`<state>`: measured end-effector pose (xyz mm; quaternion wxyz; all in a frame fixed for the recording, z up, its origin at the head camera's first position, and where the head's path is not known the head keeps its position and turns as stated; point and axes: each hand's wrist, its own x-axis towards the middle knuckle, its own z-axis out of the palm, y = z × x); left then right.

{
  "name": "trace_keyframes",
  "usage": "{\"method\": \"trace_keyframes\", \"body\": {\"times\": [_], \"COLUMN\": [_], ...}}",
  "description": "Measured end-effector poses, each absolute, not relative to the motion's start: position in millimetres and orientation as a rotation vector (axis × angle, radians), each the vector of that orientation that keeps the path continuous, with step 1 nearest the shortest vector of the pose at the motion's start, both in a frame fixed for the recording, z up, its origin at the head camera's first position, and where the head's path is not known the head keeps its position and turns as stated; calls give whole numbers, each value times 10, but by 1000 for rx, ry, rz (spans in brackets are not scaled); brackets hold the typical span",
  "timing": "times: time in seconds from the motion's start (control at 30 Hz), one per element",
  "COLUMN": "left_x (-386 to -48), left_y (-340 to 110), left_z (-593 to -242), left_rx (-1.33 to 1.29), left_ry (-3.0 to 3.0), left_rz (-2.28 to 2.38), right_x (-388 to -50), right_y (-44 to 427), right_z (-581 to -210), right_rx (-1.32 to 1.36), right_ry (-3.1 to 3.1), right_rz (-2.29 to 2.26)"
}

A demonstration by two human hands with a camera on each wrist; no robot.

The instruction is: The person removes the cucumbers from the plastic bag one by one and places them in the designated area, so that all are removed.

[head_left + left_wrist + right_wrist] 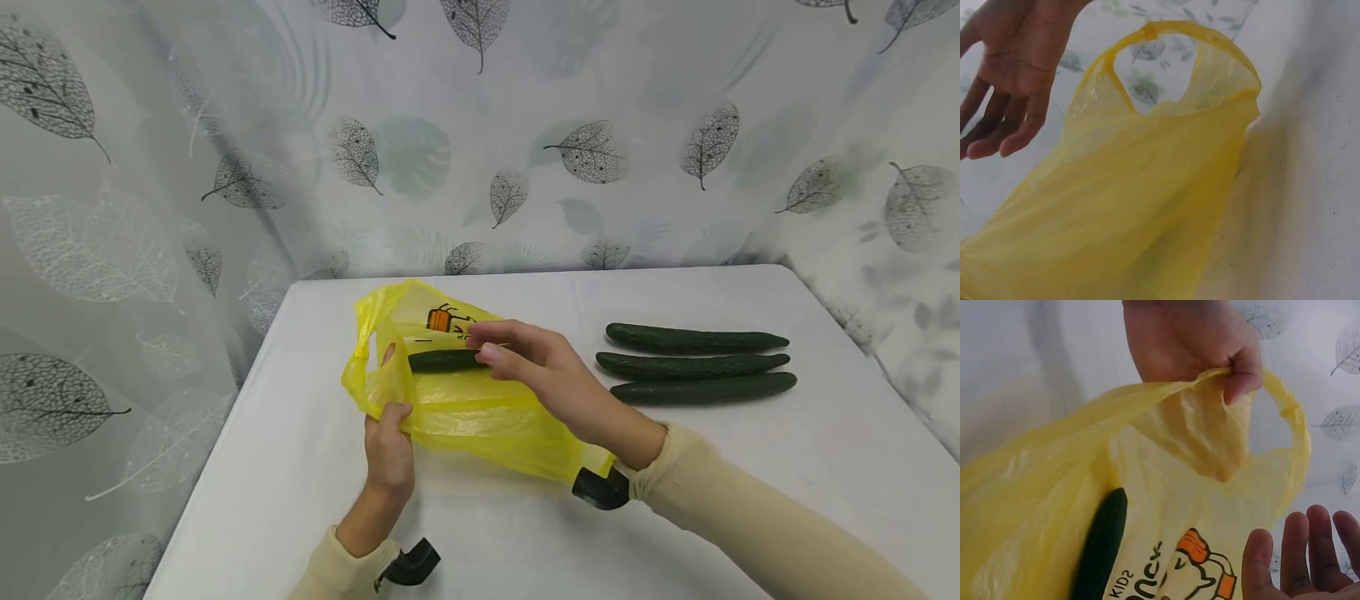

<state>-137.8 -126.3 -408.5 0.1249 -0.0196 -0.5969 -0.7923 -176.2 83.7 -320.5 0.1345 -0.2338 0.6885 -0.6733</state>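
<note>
My left hand [390, 454] grips the near edge of a yellow plastic bag [480, 417] by its mouth. In the right wrist view the thumb of that hand folds over the film beside the handle loop. A dark green cucumber [442, 360] lies in the bag, its end showing in the mouth; the rest is hidden. Over the bag, my right hand [558, 379] holds nothing, its fingers relaxed and apart. In the right wrist view its fingers [1297, 556] stand beside the printed side of the bag.
Three cucumbers [697, 365] lie side by side on the right of the white table [750, 483]. A leaf-patterned curtain [487, 142] hangs behind and at the left. Black wrist mounts [602, 488] stick out below the sleeves.
</note>
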Motion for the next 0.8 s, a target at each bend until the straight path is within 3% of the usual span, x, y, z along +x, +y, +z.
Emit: {"method": "trace_keyframes", "body": {"times": [0.37,0.8], "left_x": [-1363,-1342], "left_y": [-1250,-1234], "left_z": [-4081,-4109], "left_rx": [-50,-20], "left_ry": [-1746,-1747], "left_rz": [-2316,-2317], "right_x": [-1989,-2150], "right_y": [710,689], "right_z": [-3458,-3824], "right_rx": [-528,-588], "right_ry": [1985,2284], "right_rz": [-1690,-1284]}}
